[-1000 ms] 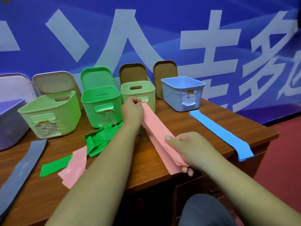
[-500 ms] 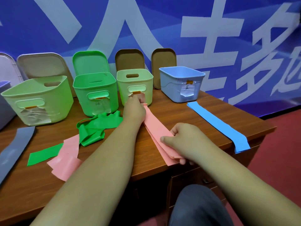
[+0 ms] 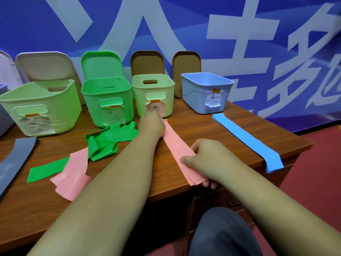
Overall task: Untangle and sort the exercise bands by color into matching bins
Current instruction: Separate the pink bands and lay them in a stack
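So that the long pink rubber band (image 3: 175, 145) lies straight for sorting, the left hand (image 3: 151, 124) seemingly pinches its end beside the small pale-green plastic bin (image 3: 140, 95), the right hand (image 3: 205, 159) gripping the opposite end.

Surroundings: desk, backdrop, loose lids, floor

A brown wooden desk (image 3: 193, 126) is stretching across the view, its right corner pointing toward the red floor (image 3: 313, 172); a blue banner (image 3: 184, 19) with large white characters is hanging directly behind it, filling the upper half; five lids are leaning upright against the banner along the desk's back edge: a pale lid (image 3: 5, 69) cut off at the left border, a grey-beige lid (image 3: 46, 67), a green lid (image 3: 101, 65), two brown lids (image 3: 146, 61) standing side by side; a dark drawer front (image 3: 212, 206) is showing beneath the near edge; a grey trouser leg (image 3: 221, 235) is poking in below.
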Motion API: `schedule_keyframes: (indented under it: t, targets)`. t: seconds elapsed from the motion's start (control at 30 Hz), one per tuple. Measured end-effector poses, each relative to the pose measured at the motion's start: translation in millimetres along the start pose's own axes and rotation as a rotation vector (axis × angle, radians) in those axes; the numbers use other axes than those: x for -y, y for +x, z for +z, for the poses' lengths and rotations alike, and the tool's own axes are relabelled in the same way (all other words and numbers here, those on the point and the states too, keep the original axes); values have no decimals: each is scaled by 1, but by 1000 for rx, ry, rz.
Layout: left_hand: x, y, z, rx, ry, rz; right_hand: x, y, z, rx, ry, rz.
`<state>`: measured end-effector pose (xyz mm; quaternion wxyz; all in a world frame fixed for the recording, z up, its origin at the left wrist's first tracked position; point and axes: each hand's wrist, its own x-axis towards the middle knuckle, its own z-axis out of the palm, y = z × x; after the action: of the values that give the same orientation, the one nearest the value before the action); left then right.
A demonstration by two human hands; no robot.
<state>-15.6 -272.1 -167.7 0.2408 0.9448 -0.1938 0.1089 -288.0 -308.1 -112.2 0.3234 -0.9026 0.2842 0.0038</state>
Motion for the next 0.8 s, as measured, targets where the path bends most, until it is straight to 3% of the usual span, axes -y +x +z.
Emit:
schedule_keyframes:
  t: [0.43,0.6,0.8]
  targets:
    - [-1,1,2,-27,40,-21,-1,-1,0,-19,-183,-32]
    - [-6,-10,-13,-61,-88,-59,-3,-7,-6,-121,-521,-102]
    - [-17,-37,-55,-133,-293,62,1,-15,-11,-196,-599,-111]
